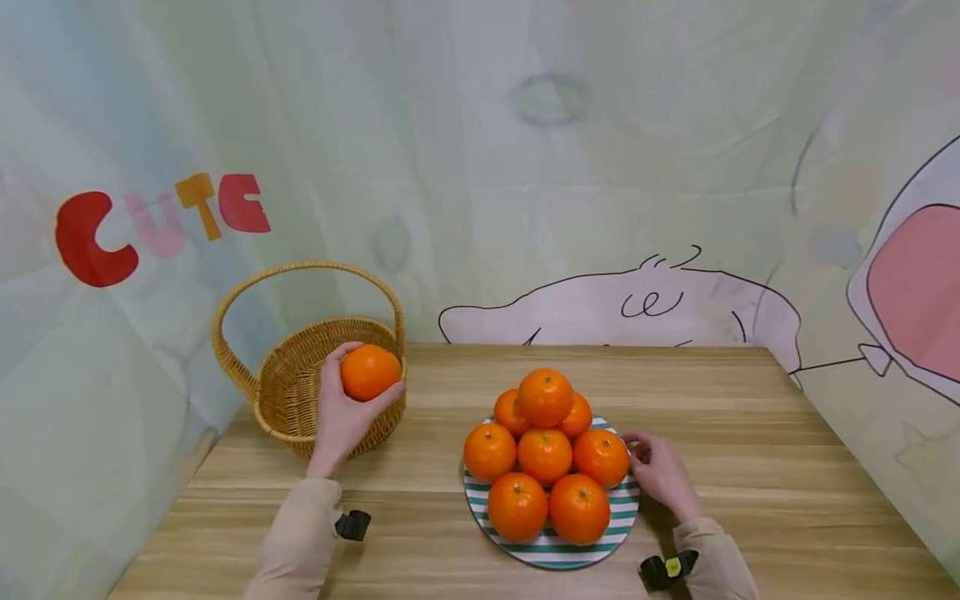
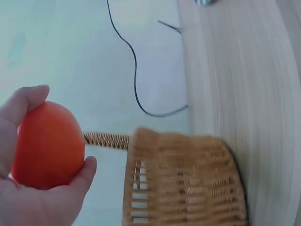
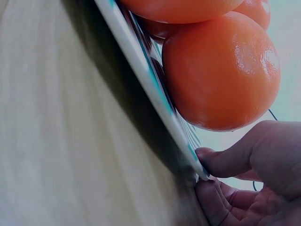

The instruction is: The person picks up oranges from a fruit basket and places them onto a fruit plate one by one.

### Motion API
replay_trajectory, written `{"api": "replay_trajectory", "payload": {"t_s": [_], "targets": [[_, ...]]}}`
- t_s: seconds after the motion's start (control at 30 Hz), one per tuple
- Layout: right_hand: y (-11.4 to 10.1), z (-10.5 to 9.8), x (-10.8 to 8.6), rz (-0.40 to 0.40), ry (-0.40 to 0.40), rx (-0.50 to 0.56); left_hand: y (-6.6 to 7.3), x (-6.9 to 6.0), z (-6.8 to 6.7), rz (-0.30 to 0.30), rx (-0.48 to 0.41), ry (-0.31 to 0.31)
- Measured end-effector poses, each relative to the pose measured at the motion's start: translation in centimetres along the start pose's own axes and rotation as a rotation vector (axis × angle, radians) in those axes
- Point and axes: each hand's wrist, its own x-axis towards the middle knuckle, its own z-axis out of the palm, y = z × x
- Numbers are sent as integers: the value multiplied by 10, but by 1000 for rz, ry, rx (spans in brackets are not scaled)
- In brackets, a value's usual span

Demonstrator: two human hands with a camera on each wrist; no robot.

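Note:
My left hand [image 1: 347, 417] grips an orange [image 1: 371, 372] between thumb and fingers, up at the right part of the wicker basket's [image 1: 327, 329] rim. In the left wrist view the orange [image 2: 49, 146] is off to the left of the basket's woven wall [image 2: 186, 181]. A round plate with green and white stripes [image 1: 551, 557] bears a pile of several oranges [image 1: 545, 457], one of them on top. My right hand [image 1: 663, 473] pinches the plate's right rim; in the right wrist view the thumb [image 3: 228, 162] lies over the rim [image 3: 155, 94] and fingers are under it.
The basket stands at the table's back left with its tall handle [image 1: 307, 267] upright. A wooden table [image 1: 435, 508] carries everything. Behind it hangs a printed curtain [image 1: 480, 167] with cartoon drawings and letters.

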Motion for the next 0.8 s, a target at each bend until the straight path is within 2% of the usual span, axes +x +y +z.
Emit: {"api": "replay_trajectory", "payload": {"t_s": [0.2,0.33,0.6,0.8], "targets": [[-1,0,0,4,0,-4,8,-11,11,41,-61,-9],[-1,0,0,3,2,-4,13,-15,18,32,-91,-25],[-2,0,-1,-6,6,-1,24,-26,32,4,-50,-45],[0,1,-1,-2,5,1,35,-35,41,-8,-67,-81]]}}
